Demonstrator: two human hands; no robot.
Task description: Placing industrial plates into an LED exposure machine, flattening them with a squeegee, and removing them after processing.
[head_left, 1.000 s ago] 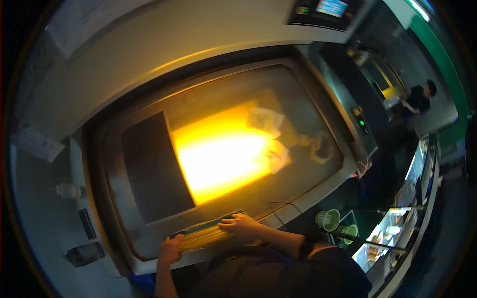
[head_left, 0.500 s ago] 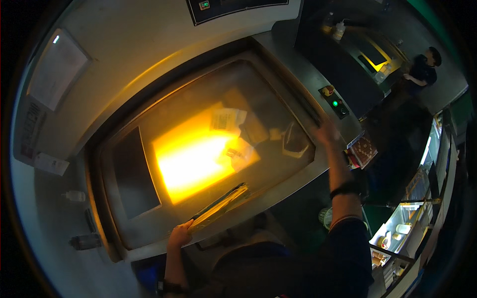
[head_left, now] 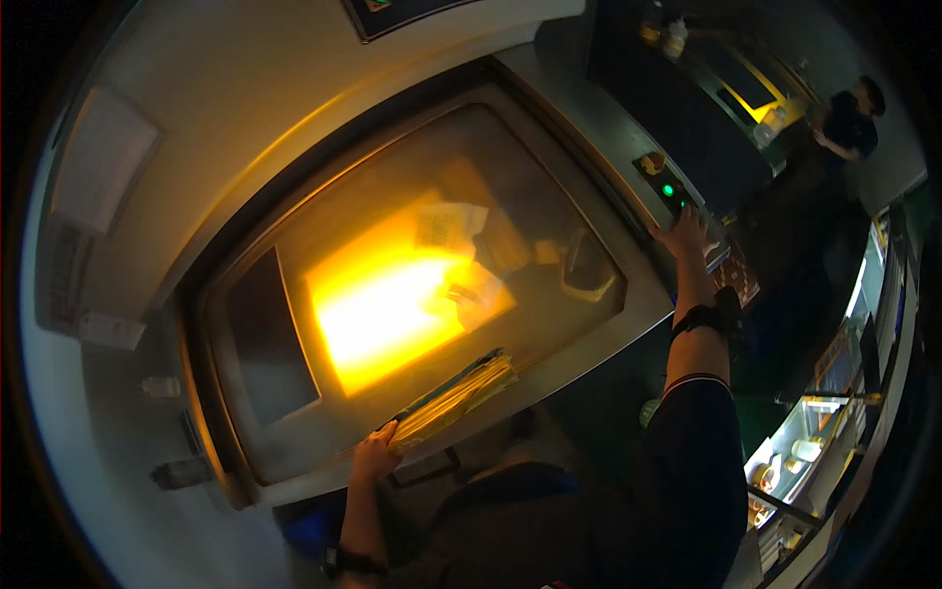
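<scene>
The long, flat yellow bundle with a dark green edge [head_left: 456, 402] slants over the near rim of the wide, grey metal-framed light table [head_left: 595, 339]; whether it rests there I cannot tell. Your left hand [head_left: 375, 457] is closed on its left end, so the long axis runs rightward and away from those fingers, and that hand is the nearer. Your right hand [head_left: 687, 238], fingers loosely spread with nothing visible in them, is at the black control panel with a lit green button [head_left: 664, 183] beside the table's right rim; contact is unclear
</scene>
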